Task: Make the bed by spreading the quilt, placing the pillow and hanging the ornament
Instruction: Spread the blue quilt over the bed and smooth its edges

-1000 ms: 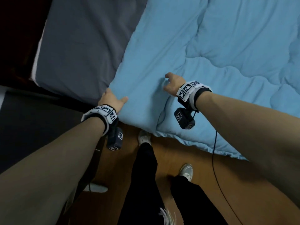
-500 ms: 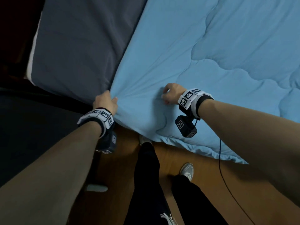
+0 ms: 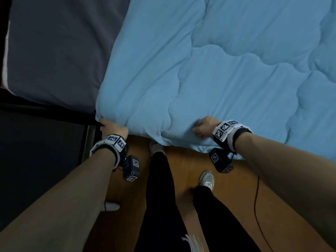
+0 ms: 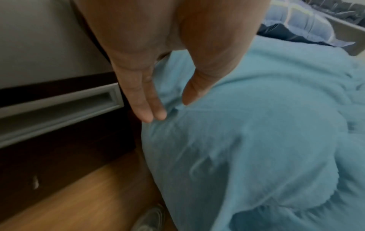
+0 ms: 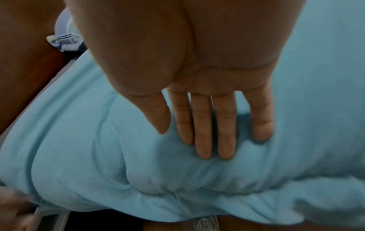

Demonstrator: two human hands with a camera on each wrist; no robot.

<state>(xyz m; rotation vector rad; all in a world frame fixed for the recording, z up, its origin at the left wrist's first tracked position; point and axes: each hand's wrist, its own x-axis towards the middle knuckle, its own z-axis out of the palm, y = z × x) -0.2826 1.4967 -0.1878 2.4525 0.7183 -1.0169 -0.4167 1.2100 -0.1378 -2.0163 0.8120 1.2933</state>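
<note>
The person stands at the side of the bed with the blue quilt (image 3: 227,73) spread over most of it, its near edge hanging off the mattress toward the floor. The left hand (image 3: 113,127) holds the quilt's near-left corner: in the left wrist view the fingers (image 4: 146,109) lie together, fairly straight, along one side of a fold and the thumb presses the other, a light pinch. The right hand (image 3: 204,127) is further along the same edge, fingers (image 5: 215,137) side by side, fairly straight, sunk into the padding, thumb close beside them; whether it truly grips cannot be told.

Risks, as I judge them: the left pinch is shallow, so a hard pull could slip the corner free. An uneven pull would leave the quilt skewed. The draped edge hangs just above the wooden floor (image 3: 181,166) and the person's shoes (image 3: 156,147), and could be trodden on.

To the left, a strip of grey sheet (image 3: 60,48) lies uncovered. A dark bed frame (image 4: 65,132) with a pale recessed strip sits just beside the left hand. A thin cable (image 3: 258,197) trails from the right wrist across the floor, a possible snag. No pillow or ornament can be made out for certain.
</note>
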